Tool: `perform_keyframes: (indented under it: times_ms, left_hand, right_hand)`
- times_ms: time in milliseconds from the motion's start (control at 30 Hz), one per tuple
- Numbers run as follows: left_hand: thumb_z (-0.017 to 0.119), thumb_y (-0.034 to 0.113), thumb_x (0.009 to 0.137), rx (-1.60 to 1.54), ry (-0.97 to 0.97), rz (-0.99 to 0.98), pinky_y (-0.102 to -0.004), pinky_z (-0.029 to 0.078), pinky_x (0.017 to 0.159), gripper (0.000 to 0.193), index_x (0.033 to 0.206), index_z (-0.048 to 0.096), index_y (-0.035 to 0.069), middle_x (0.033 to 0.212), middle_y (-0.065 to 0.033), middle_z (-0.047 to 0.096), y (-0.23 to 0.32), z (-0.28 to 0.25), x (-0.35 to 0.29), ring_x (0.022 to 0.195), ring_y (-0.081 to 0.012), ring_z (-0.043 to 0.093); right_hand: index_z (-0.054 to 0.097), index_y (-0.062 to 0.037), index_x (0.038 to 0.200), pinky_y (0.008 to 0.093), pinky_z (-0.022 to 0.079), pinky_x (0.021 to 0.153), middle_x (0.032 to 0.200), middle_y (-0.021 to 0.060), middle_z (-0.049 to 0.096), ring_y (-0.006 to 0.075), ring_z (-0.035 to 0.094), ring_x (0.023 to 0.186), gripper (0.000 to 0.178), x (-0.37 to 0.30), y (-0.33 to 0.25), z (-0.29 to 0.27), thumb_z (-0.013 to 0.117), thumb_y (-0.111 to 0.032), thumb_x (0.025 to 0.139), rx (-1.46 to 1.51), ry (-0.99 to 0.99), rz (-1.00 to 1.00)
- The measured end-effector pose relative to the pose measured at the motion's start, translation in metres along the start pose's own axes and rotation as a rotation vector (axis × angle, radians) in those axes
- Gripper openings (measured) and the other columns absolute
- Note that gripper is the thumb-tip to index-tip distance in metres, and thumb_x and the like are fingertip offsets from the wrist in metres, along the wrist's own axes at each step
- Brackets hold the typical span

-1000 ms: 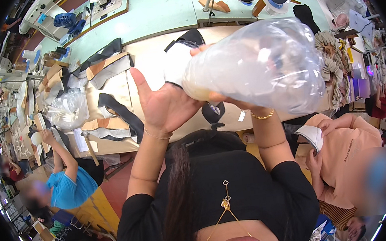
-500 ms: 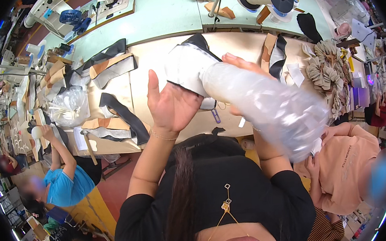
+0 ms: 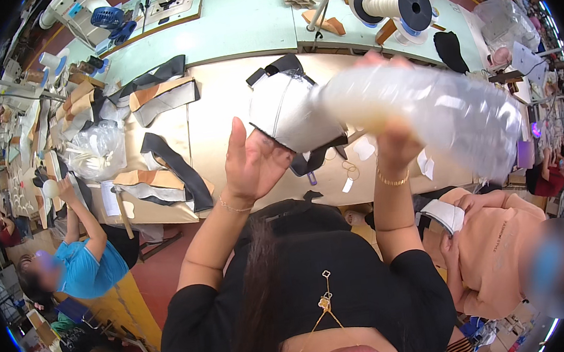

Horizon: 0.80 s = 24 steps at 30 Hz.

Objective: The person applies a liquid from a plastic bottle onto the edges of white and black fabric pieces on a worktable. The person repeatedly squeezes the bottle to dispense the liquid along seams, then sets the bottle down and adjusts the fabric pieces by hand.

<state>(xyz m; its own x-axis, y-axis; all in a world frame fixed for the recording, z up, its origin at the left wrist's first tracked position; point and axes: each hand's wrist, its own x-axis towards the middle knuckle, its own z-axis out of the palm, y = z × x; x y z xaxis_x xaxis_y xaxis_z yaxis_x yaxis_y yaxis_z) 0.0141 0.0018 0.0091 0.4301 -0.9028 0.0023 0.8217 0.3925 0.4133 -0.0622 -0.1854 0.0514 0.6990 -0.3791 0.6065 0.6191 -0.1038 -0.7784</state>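
Gleaming clear plastic bag (image 3: 437, 112), blurred

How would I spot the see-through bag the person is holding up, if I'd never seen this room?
Start at the long beige worktable in the middle. Above it, the right hand grips a big clear plastic bag next to a white shoe piece by the left hand. Another clear bag lies crumpled on the table; this one is raised in the air and blurred.

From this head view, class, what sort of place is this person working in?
Most likely a shoe or leather-goods workshop. Cut leather pieces lie stacked on long benches, a thread spool stands on one, and the left hand steadies a white upper while the right hand pulls a clear bag.
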Motion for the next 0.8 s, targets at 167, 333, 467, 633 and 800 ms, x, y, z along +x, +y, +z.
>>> perform_keyframes:
  times_ms: [167,333,467,633,800]
  left_hand:
    - [0.026,0.071,0.083,0.120,-0.001,0.006,-0.0372,0.021,0.107,0.092,0.141,0.020,0.000,0.142,-0.0127,0.032,0.002,-0.005,0.002,0.130,-0.0253,0.032]
    - [0.032,0.069,0.083,0.289,0.121,0.043,-0.0361,0.021,0.108,0.091,0.140,0.021,-0.001,0.141,-0.0129,0.034,-0.004,-0.011,-0.001,0.130,-0.0241,0.032]
    - [0.035,0.067,0.083,0.468,0.079,0.090,-0.0360,0.020,0.108,0.090,0.140,0.021,-0.001,0.141,-0.0125,0.034,-0.009,-0.015,-0.004,0.130,-0.0232,0.031]
    - [0.035,0.066,0.083,0.490,0.082,0.097,-0.0370,0.022,0.108,0.090,0.140,0.019,-0.002,0.142,-0.0137,0.032,-0.010,-0.018,-0.004,0.130,-0.0236,0.031]
    - [0.031,0.071,0.082,0.148,0.083,-0.005,-0.0387,0.024,0.107,0.093,0.141,0.019,0.000,0.142,-0.0141,0.032,-0.002,-0.008,0.002,0.130,-0.0260,0.032]
  right_hand:
    - [0.042,0.0087,0.123,0.0420,0.039,0.099,0.120,0.0218,0.053,0.0286,0.052,0.113,0.061,0.006,-0.004,-0.007,0.070,-0.024,0.079,-0.124,0.347,0.051]
    - [0.049,0.0078,0.115,0.0407,0.042,0.096,0.112,0.0199,0.059,0.0289,0.055,0.109,0.053,0.014,-0.007,-0.002,0.072,-0.023,0.078,-0.196,0.049,-0.098]
    - [0.043,0.0106,0.117,0.0421,0.049,0.088,0.108,0.0189,0.057,0.0325,0.059,0.100,0.062,0.021,-0.003,-0.010,0.071,-0.029,0.079,-0.177,0.357,-0.005]
    - [0.062,0.0047,0.096,0.0269,0.050,0.070,0.092,0.0102,0.065,0.0156,0.061,0.079,0.040,0.034,-0.004,-0.015,0.080,-0.020,0.070,-0.672,0.251,-0.031]
    - [0.038,0.0080,0.122,0.0493,0.049,0.086,0.112,0.0210,0.055,0.0373,0.057,0.102,0.069,0.015,-0.011,0.002,0.073,-0.029,0.076,-0.133,0.070,-0.059]
